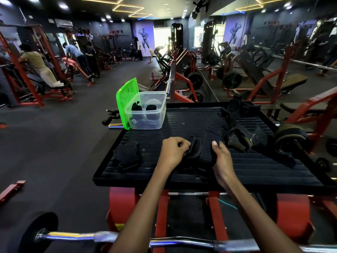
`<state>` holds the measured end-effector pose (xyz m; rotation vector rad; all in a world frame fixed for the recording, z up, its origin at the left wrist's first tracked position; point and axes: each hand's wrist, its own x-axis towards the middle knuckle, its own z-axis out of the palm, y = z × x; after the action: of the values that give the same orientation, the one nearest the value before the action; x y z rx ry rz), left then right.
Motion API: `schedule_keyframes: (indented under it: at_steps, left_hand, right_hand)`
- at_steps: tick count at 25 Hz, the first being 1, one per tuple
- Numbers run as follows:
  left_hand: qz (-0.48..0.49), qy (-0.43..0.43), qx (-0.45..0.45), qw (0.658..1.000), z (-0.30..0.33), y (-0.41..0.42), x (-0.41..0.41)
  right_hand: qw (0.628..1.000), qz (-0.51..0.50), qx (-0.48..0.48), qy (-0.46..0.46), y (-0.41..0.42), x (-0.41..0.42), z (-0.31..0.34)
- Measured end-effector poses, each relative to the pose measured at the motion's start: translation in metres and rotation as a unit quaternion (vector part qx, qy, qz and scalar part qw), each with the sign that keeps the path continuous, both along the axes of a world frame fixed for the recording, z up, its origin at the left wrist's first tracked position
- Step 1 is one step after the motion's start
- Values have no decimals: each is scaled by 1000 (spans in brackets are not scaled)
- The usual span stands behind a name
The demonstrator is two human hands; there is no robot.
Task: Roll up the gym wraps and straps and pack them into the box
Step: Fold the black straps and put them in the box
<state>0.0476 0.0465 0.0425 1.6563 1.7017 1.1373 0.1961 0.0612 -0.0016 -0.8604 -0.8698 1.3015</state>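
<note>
On a black ribbed platform (182,121) both my hands hold one black gym strap (200,150). My left hand (173,152) is closed on its curled, rolled end. My right hand (221,159) pinches the flat padded part, thumb on top. A clear plastic box (147,114) stands at the platform's far left corner with two rolled black wraps (144,107) inside. Its green lid (125,101) leans upright against the box's left side. A black wrap (127,157) lies loose to the left of my hands.
A pile of black and olive straps (240,134) lies at the platform's right, beside a weight plate (290,141). A chrome barbell (127,238) crosses just below my arms. Red gym machines and several people fill the room behind.
</note>
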Motion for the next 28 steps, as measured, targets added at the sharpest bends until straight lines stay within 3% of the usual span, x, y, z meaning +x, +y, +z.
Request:
schedule_keyframes:
  at_steps: [3,5,8,10,13,17,19,22,25,28]
  left_hand:
    - [21,-126,-20,992,-10,0,3]
    - [20,-160,-17,987,-10,0,6]
    - [-28,-227,-17,973,-7,2,16]
    - [-66,-300,-36,951,-7,0,25]
    - [-109,-363,-44,924,-12,-1,32]
    - [-144,-443,-58,883,-17,-5,32]
    - [-144,-448,-61,880,-20,-7,38]
    - [-113,-412,-51,903,-24,-9,41]
    - [-101,-266,-43,958,-30,-13,36]
    - [-74,-173,-1,982,-40,-22,34]
  right_hand:
    - [995,-45,61,-68,-12,16,13]
    - [982,-42,120,-138,-22,28,31]
    - [916,-19,143,-374,-23,38,52]
    - [888,-12,124,-443,-20,40,53]
    - [900,-3,115,-420,-19,42,50]
    - [949,32,99,-298,-18,43,41]
    - [936,21,93,-338,-19,37,33]
    - [898,-37,92,-429,-19,30,27]
    - [923,-56,68,-375,-13,32,26]
    - [950,-71,46,-301,-12,38,20]
